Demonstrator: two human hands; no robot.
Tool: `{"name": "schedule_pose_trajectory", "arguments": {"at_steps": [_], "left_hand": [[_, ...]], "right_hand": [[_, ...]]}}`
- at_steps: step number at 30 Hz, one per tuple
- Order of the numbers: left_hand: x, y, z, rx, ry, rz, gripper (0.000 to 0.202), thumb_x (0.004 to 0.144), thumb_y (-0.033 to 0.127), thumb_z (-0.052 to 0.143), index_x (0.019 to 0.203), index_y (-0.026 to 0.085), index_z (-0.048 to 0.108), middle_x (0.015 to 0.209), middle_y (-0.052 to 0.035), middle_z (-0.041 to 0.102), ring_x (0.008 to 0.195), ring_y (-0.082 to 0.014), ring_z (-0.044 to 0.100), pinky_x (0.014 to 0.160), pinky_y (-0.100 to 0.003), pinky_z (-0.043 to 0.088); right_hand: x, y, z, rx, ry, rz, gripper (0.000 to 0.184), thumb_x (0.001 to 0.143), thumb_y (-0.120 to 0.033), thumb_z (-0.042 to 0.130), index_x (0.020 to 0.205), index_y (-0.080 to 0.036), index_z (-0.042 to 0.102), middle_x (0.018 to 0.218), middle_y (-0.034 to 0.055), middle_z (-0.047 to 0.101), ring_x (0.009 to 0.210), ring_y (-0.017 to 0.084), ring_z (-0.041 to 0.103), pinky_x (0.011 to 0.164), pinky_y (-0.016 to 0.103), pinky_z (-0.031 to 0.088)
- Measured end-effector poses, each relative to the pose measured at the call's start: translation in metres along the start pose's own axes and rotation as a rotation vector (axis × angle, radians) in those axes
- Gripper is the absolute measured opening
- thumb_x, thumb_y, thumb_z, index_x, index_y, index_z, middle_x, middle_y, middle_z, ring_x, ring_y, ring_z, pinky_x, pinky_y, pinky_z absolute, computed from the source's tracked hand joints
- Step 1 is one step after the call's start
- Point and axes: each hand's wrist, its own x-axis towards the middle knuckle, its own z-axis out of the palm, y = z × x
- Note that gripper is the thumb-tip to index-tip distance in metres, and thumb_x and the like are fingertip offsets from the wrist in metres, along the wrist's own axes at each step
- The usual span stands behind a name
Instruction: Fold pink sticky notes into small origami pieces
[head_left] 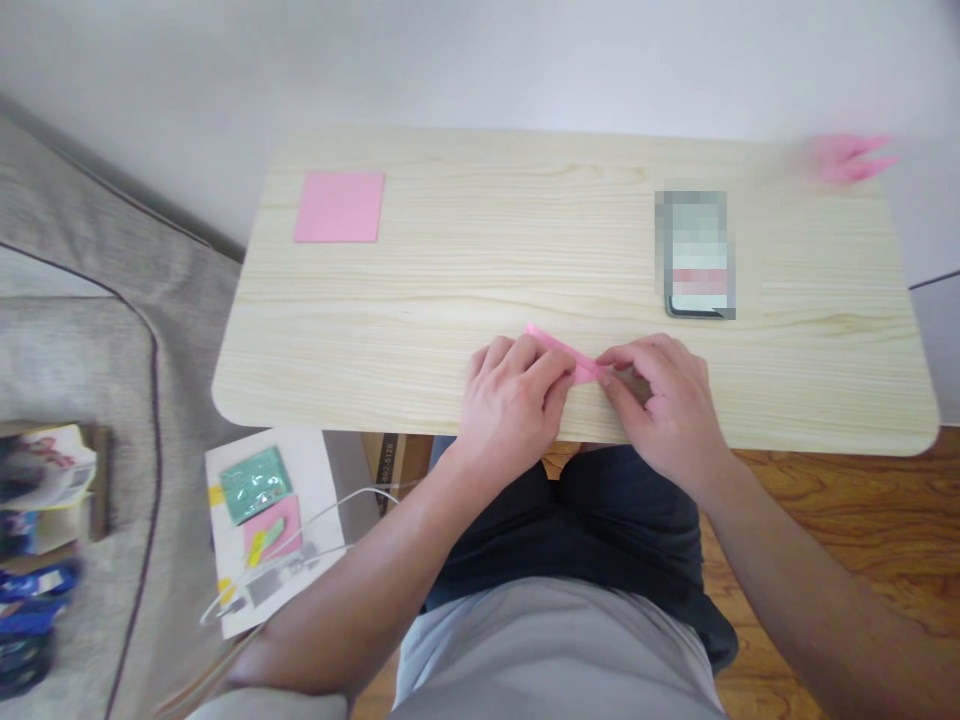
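- Picking up first on the smartphone [694, 255], lying on the table [480, 240] with its screen lost in coarse blocks.
- And straight to the action, to the folded pink paper [586, 370], narrow and slanting, nearer the body than the smartphone and off to its left!
- Gripping that paper with the left hand [517, 390], left of the smartphone, with fingers curled over it and hiding part of it.
- Pinching the paper's right end, too, between thumb and forefinger of the right hand [667, 400], directly on the body side of the smartphone.
- Leaving just a narrow gap between the two, close but not touching.
- Over to the pink paper square [340, 207], flat and well to the left of the smartphone.
- Out to a pink folded shape [853, 160], badly blurred, beyond the smartphone and to its right.
- Down below table height, well left of the smartphone and nearer the body, to a white box [315, 470], carrying a glossy green packet [255, 485].
- Down again, to the wooden floor [847, 500], nearer the body than the smartphone and to its right.
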Motion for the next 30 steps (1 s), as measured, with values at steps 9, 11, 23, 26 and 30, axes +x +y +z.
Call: {"name": "schedule_pose_trajectory", "arguments": {"at_steps": [9,11,23,26,30], "left_hand": [[-0.011,-0.003,0.002,-0.07,0.08,0.047,0.023,0.105,0.032,0.053,0.102,0.026,0.074,0.106,-0.0036,0.073,0.108,-0.0218,0.06,0.094,-0.039,0.043],[-0.014,-0.005,0.002,-0.079,0.092,0.051,0.022,0.104,0.03,0.054,0.102,0.027,0.075,0.109,-0.0025,0.074,0.109,-0.0211,0.06,0.095,-0.039,0.043],[-0.032,-0.008,-0.011,0.085,0.048,0.141,0.029,0.103,0.034,0.055,0.127,0.032,0.072,0.128,-0.0051,0.071,0.118,-0.0259,0.059,0.1,-0.047,0.04],[-0.04,-0.008,-0.01,0.139,0.068,0.164,0.033,0.103,0.037,0.057,0.133,0.033,0.069,0.131,-0.0058,0.07,0.121,-0.0275,0.058,0.102,-0.049,0.038],[-0.047,-0.007,-0.006,0.16,0.116,0.188,0.035,0.102,0.036,0.059,0.135,0.033,0.068,0.13,-0.0059,0.071,0.123,-0.0275,0.059,0.107,-0.05,0.037]], "right_hand": [[-0.033,-0.027,0.012,-0.169,0.07,-0.056,0.033,0.096,-0.031,0.069,0.128,-0.03,0.072,0.13,0.0059,0.07,0.12,0.033,0.057,0.101,0.053,0.04],[-0.035,-0.027,0.012,-0.195,0.068,-0.065,0.034,0.096,-0.034,0.068,0.13,-0.03,0.071,0.133,0.0055,0.07,0.122,0.034,0.056,0.103,0.054,0.039],[-0.055,-0.045,0.02,-0.279,0.055,-0.023,0.058,0.101,-0.046,0.06,0.152,-0.02,0.052,0.153,0.012,0.059,0.139,0.036,0.048,0.118,0.056,0.03],[-0.057,-0.049,0.02,-0.303,0.035,0.0,0.061,0.101,-0.048,0.058,0.154,-0.017,0.05,0.155,0.0139,0.056,0.142,0.036,0.046,0.12,0.057,0.028],[-0.057,-0.048,0.016,-0.32,0.02,0.008,0.057,0.103,-0.046,0.055,0.152,-0.017,0.052,0.156,0.0137,0.056,0.143,0.036,0.045,0.12,0.058,0.027]]}}
